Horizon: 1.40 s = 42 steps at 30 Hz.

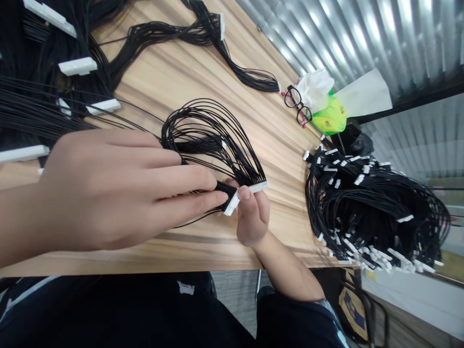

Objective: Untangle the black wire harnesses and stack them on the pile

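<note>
A wire harness of thin black wires loops up between my hands above the wooden table. My left hand reaches in from the left with its fingers closed on the wires just behind a white connector. My right hand pinches a second white connector between thumb and fingers, at the other end of the looped wires. The two connectors nearly meet at my right thumb; whether they touch I cannot tell. My left thumb is hidden under the hand.
Heaped black harnesses with white connectors cover the table's left side. Another large bundle lies at the right edge. One harness stretches across the back, near glasses, a green packet and white tissue. Corrugated metal stands behind.
</note>
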Tool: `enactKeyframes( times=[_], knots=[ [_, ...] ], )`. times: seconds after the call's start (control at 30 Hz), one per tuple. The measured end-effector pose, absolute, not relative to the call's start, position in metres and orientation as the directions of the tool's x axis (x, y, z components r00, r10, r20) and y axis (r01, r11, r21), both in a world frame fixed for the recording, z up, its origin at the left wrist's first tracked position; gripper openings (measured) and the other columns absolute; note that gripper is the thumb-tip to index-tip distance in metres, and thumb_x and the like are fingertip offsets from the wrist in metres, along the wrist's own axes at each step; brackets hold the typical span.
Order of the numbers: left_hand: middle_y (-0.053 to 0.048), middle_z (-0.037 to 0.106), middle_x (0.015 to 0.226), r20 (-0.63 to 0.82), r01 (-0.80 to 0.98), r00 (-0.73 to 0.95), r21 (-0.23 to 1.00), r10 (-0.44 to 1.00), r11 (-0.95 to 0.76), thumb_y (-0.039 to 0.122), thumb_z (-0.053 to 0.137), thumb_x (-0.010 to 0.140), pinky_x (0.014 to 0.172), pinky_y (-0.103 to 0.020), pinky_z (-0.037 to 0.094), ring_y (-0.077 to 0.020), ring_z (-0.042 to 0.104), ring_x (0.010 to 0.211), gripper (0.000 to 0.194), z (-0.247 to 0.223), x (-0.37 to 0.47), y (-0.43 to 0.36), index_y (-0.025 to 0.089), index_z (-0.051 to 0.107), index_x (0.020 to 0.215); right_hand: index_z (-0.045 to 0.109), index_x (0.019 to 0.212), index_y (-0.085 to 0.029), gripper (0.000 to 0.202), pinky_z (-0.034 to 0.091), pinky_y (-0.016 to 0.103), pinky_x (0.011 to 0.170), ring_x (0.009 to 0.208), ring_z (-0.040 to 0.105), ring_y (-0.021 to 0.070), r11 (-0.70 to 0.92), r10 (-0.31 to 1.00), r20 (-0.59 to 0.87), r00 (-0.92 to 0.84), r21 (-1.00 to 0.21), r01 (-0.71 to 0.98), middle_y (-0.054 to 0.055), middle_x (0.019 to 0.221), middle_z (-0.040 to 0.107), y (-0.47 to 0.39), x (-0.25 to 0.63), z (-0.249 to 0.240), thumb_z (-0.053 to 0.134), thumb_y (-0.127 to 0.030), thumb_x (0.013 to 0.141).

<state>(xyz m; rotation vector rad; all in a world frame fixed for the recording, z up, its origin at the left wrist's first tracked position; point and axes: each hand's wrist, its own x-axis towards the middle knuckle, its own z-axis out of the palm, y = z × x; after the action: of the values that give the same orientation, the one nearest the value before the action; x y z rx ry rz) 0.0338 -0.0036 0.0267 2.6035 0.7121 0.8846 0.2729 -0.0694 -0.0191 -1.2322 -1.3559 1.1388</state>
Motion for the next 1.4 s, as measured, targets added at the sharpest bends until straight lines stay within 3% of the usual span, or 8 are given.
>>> enactKeyframes(
  times=[0.13,0.4,0.6,0.8,0.97,1.07,1.23,1.4],
  knots=[
    [0.006,0.077,0.112,0.54,0.333,0.748,0.198,0.386,-0.922,0.01,0.027,0.106,0.078,-0.037,0.043,-0.0166,0.068,0.093,0.05,0.024,0.036,0.002,0.031,0.07,0.123,0.066,0.081,-0.028,0.047,0.056,0.035,0.059,0.06,0.06,0.0199,0.089,0.996,0.084,-0.029,-0.976,0.197,0.001,0.067,0.061,-0.067,0.271,-0.015,0.045,-0.061,0.106],
    [0.003,0.07,0.088,0.439,0.276,0.826,0.23,0.353,-0.933,0.032,0.027,0.115,0.068,-0.035,0.044,-0.0156,0.061,0.071,0.048,0.026,0.052,0.02,0.022,0.069,0.094,0.068,0.086,-0.028,0.035,0.061,0.044,0.082,0.077,0.069,0.0238,0.295,0.954,0.249,-0.163,-0.874,0.387,0.003,0.077,0.071,-0.062,0.271,-0.006,0.05,-0.049,0.106],
    [0.005,0.07,0.092,0.545,0.24,0.775,0.217,0.321,-0.946,0.036,0.047,0.11,0.077,-0.036,0.048,-0.0159,0.063,0.079,0.029,0.033,0.043,0.018,0.025,0.065,0.09,0.065,0.082,-0.025,0.042,0.06,0.034,0.053,0.055,0.065,0.02,0.064,0.994,0.072,0.086,-0.993,0.095,-0.002,0.056,0.058,-0.055,0.272,-0.012,0.054,-0.06,0.104],
    [0.009,0.06,0.068,0.536,0.051,0.806,0.361,0.252,-0.931,0.038,0.042,0.114,0.074,-0.031,0.053,-0.0125,0.055,0.064,0.038,0.044,0.042,-0.001,0.027,0.05,0.079,0.06,0.082,-0.026,0.039,0.068,0.039,0.063,0.064,0.073,0.0246,0.068,0.988,0.071,0.136,-0.997,0.024,-0.001,0.057,0.059,-0.047,0.275,-0.017,0.06,-0.062,0.099],
    [0.009,0.056,0.059,0.471,0.101,0.798,0.511,0.376,-0.854,0.033,0.034,0.115,0.05,-0.03,0.039,-0.0102,0.051,0.047,0.039,0.042,0.04,0.007,0.026,0.051,0.081,0.057,0.079,-0.027,0.042,0.065,0.039,0.059,0.063,0.071,0.0247,0.093,0.986,0.094,0.136,-0.996,0.016,-0.001,0.058,0.059,-0.047,0.277,-0.022,0.059,-0.064,0.099],
    [0.011,0.059,0.058,0.353,0.293,0.753,0.576,0.555,-0.763,0.035,0.041,0.112,0.044,-0.024,0.032,-0.0088,0.052,0.042,0.024,0.04,0.039,0.019,0.027,0.063,0.107,0.06,0.083,-0.026,0.04,0.056,0.033,0.049,0.056,0.065,0.0213,0.049,0.995,0.048,0.093,-0.999,-0.01,-0.001,0.059,0.059,-0.05,0.279,-0.024,0.058,-0.062,0.101],
    [0.006,0.06,0.058,0.277,0.551,0.667,0.44,0.692,-0.709,0.052,0.03,0.112,0.052,-0.023,0.022,-0.012,0.046,0.045,0.052,0.041,0.041,0.026,0.027,0.075,0.106,0.068,0.089,-0.024,0.046,0.055,0.034,0.06,0.063,0.061,0.0197,0.027,1.0,0.026,-0.008,-0.996,0.082,0.002,0.071,0.064,-0.059,0.28,-0.022,0.052,-0.065,0.103],
    [0.008,0.057,0.056,0.198,0.583,0.692,0.413,0.694,-0.699,0.058,0.031,0.112,0.063,-0.021,0.036,-0.0093,0.044,0.044,0.054,0.037,0.036,0.033,0.029,0.075,0.106,0.07,0.084,-0.025,0.05,0.051,0.032,0.055,0.06,0.058,0.0189,0.015,0.994,-0.002,-0.111,-0.989,0.146,0.002,0.068,0.062,-0.062,0.277,-0.013,0.049,-0.066,0.103]
  ],
)
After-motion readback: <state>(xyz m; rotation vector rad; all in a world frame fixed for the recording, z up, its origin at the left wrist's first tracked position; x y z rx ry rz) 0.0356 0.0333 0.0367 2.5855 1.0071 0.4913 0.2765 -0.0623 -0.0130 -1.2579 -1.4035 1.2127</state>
